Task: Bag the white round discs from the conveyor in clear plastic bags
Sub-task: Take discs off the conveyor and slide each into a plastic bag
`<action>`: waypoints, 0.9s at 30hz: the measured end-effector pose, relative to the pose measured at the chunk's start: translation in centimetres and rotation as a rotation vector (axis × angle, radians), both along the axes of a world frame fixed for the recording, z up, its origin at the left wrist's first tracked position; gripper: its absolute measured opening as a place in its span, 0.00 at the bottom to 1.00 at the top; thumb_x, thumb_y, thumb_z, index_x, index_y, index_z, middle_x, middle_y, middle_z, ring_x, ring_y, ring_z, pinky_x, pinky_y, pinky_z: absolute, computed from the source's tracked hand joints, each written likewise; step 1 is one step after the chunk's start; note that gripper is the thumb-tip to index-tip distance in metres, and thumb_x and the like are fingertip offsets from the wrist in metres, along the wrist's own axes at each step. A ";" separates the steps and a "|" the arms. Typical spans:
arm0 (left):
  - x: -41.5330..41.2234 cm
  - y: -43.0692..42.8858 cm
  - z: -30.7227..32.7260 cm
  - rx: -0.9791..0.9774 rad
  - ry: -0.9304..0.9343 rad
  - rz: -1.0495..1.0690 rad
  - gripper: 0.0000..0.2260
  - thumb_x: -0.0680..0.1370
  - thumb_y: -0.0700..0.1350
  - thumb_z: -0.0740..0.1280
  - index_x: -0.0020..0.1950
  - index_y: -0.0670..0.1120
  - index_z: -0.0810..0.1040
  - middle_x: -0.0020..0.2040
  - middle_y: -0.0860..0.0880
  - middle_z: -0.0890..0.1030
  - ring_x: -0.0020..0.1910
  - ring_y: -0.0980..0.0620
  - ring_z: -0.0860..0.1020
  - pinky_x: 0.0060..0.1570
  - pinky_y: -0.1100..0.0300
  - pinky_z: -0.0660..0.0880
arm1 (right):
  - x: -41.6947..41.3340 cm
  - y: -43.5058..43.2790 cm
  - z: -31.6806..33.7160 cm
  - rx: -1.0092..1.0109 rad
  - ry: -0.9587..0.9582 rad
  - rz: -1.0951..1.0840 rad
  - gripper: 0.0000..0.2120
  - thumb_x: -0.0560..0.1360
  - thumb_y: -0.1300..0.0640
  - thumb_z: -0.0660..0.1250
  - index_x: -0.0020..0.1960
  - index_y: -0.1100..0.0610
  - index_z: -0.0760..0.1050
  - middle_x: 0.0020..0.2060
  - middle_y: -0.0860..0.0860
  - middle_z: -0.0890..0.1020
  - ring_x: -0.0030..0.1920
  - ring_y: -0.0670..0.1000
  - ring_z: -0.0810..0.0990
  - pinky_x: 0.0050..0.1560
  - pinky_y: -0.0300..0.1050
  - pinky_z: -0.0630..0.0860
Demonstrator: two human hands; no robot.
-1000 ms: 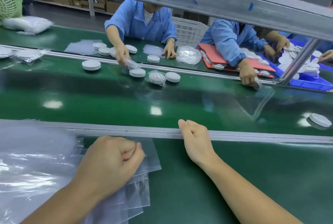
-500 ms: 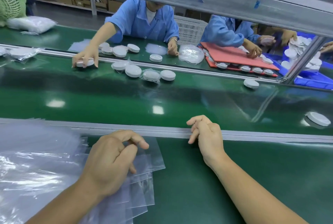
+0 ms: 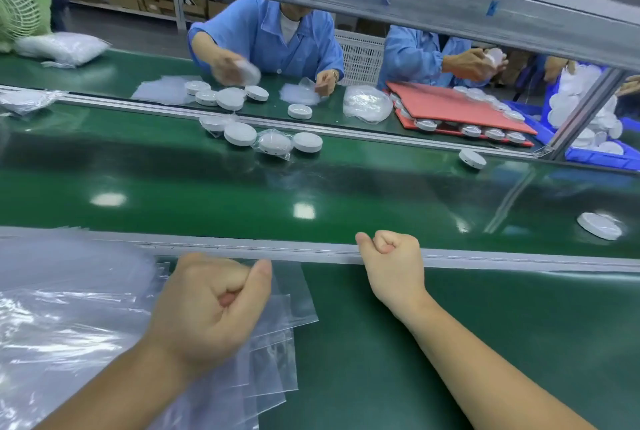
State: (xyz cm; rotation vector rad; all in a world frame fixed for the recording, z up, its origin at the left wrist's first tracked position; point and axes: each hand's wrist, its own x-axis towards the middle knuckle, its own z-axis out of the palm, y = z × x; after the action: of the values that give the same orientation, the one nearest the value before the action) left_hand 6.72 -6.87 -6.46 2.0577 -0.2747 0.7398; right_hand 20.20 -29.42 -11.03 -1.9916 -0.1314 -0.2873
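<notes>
**A:** What is changing on the left?
**B:** The left hand (image 3: 207, 312) was half open half a second ago. It is now curling into a fist, thumb lying beside the folded fingers and pinching nothing. It is resting over the fanned clear bags (image 3: 69, 308) at the table's (image 3: 519, 325) left edge.
**A:** And across the conveyor belt (image 3: 207, 194)?
**B:** The worker in blue (image 3: 273, 34) was reaching onto the belt and is now handling something blurred back at the far side. A cluster of white discs (image 3: 240, 134), with a bagged disc (image 3: 275, 143) among them, is lying just beside the far rail (image 3: 138, 106).
**A:** The right hand (image 3: 393, 267)?
**B:** It is closing too. The fingers that were hanging loose are now tucking under, and it is sitting on the near rail (image 3: 519, 258), holding nothing.
**A:** Room to move?
**B:** The middle of the belt is lying open between the rails. A lone disc (image 3: 472, 158) is sitting near the far rail. The nearest disc (image 3: 599, 226) is lying just beyond the near rail, well apart from the right hand.
</notes>
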 end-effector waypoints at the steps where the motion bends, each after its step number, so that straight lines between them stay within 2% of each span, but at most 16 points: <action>1: 0.0 0.1 0.1 -0.023 0.016 0.011 0.21 0.80 0.52 0.60 0.32 0.47 0.55 0.26 0.52 0.53 0.24 0.58 0.53 0.26 0.63 0.51 | 0.0 -0.1 0.0 0.003 0.011 0.012 0.33 0.76 0.57 0.74 0.30 0.50 0.50 0.28 0.44 0.52 0.32 0.49 0.52 0.30 0.40 0.53; 3: 0.2 0.1 0.4 0.030 0.098 0.037 0.22 0.79 0.55 0.60 0.31 0.47 0.56 0.26 0.49 0.55 0.25 0.57 0.54 0.26 0.59 0.54 | 0.1 -0.1 0.1 -0.009 0.014 0.033 0.34 0.74 0.52 0.77 0.32 0.50 0.50 0.29 0.45 0.52 0.32 0.50 0.53 0.29 0.39 0.52; 5: 0.4 -0.2 0.1 0.241 0.198 0.084 0.20 0.77 0.57 0.60 0.31 0.49 0.58 0.27 0.50 0.61 0.27 0.55 0.60 0.28 0.56 0.62 | 0.1 0.0 0.2 -0.041 0.003 0.054 0.33 0.74 0.50 0.77 0.33 0.50 0.51 0.29 0.44 0.53 0.31 0.49 0.53 0.28 0.39 0.55; 7: 0.7 -0.4 -0.6 0.451 0.260 0.103 0.13 0.76 0.59 0.61 0.35 0.54 0.66 0.33 0.57 0.70 0.37 0.57 0.69 0.37 0.57 0.71 | 0.0 0.0 0.2 -0.077 -0.010 0.073 0.31 0.75 0.50 0.76 0.34 0.51 0.52 0.28 0.44 0.55 0.30 0.48 0.54 0.28 0.39 0.57; 8: 0.7 -0.5 -1.0 0.537 0.288 0.095 0.09 0.76 0.60 0.60 0.41 0.58 0.72 0.40 0.61 0.73 0.44 0.59 0.71 0.44 0.58 0.72 | 0.0 0.0 0.2 -0.094 -0.013 0.080 0.30 0.76 0.50 0.75 0.35 0.51 0.53 0.27 0.44 0.56 0.30 0.47 0.55 0.28 0.38 0.58; 9: 0.7 -0.5 -1.4 0.612 0.325 0.094 0.09 0.77 0.61 0.59 0.49 0.61 0.76 0.47 0.64 0.76 0.51 0.61 0.71 0.51 0.58 0.72 | 0.0 0.0 0.2 -0.110 -0.015 0.086 0.29 0.77 0.50 0.74 0.35 0.52 0.53 0.27 0.44 0.57 0.30 0.47 0.55 0.28 0.38 0.58; 11: 0.7 -0.4 -2.3 0.713 0.415 0.087 0.17 0.79 0.63 0.57 0.65 0.64 0.76 0.61 0.67 0.75 0.63 0.60 0.70 0.60 0.57 0.68 | 0.1 -0.1 0.1 -0.110 -0.018 0.116 0.27 0.80 0.50 0.70 0.35 0.52 0.54 0.27 0.44 0.57 0.31 0.47 0.56 0.30 0.38 0.60; 13: 0.8 -0.3 -2.6 0.729 0.449 0.067 0.19 0.80 0.65 0.56 0.68 0.65 0.74 0.67 0.67 0.73 0.67 0.61 0.68 0.63 0.58 0.65 | 0.2 0.1 0.1 -0.075 -0.015 0.143 0.26 0.82 0.51 0.68 0.35 0.50 0.54 0.28 0.43 0.57 0.32 0.47 0.56 0.31 0.39 0.60; 17: 0.8 -0.4 -2.6 0.728 0.446 0.047 0.19 0.80 0.64 0.57 0.68 0.64 0.76 0.69 0.67 0.73 0.68 0.62 0.69 0.66 0.59 0.66 | 0.4 0.0 -0.2 -0.082 0.021 0.177 0.25 0.83 0.49 0.64 0.32 0.45 0.56 0.28 0.43 0.57 0.32 0.47 0.56 0.35 0.44 0.61; 20: 0.5 -0.6 -2.2 0.727 0.433 0.053 0.17 0.81 0.62 0.58 0.68 0.63 0.76 0.69 0.65 0.73 0.69 0.62 0.70 0.67 0.58 0.67 | 0.3 0.1 -0.5 -0.346 0.046 0.228 0.22 0.80 0.38 0.60 0.32 0.45 0.58 0.27 0.45 0.61 0.31 0.47 0.58 0.34 0.48 0.61; 23: 0.3 -0.4 -0.7 0.763 0.426 0.072 0.19 0.81 0.62 0.56 0.70 0.62 0.74 0.71 0.63 0.72 0.69 0.59 0.69 0.68 0.57 0.66 | -0.1 0.4 -0.5 -0.564 -0.015 0.237 0.21 0.80 0.37 0.61 0.34 0.45 0.60 0.30 0.42 0.69 0.31 0.48 0.64 0.32 0.46 0.62; 25: 0.3 0.1 0.7 0.811 0.443 0.065 0.23 0.80 0.66 0.54 0.73 0.63 0.68 0.73 0.63 0.68 0.72 0.58 0.65 0.70 0.56 0.64 | -0.9 0.8 0.3 -0.613 -0.105 0.264 0.18 0.78 0.36 0.64 0.37 0.43 0.63 0.35 0.40 0.72 0.36 0.44 0.70 0.36 0.43 0.66; 27: 0.1 0.9 2.1 0.817 0.451 0.065 0.26 0.78 0.70 0.54 0.74 0.64 0.65 0.73 0.63 0.66 0.72 0.58 0.64 0.71 0.56 0.63 | -2.3 1.3 1.1 -0.638 -0.211 0.355 0.09 0.77 0.36 0.65 0.46 0.39 0.71 0.47 0.36 0.75 0.51 0.40 0.75 0.50 0.43 0.73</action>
State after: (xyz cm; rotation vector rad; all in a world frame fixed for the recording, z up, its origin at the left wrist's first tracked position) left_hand 6.77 -6.01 -4.33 2.9437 -0.2762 0.1687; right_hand 17.88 -28.12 -9.98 -2.5044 -0.7850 -0.2409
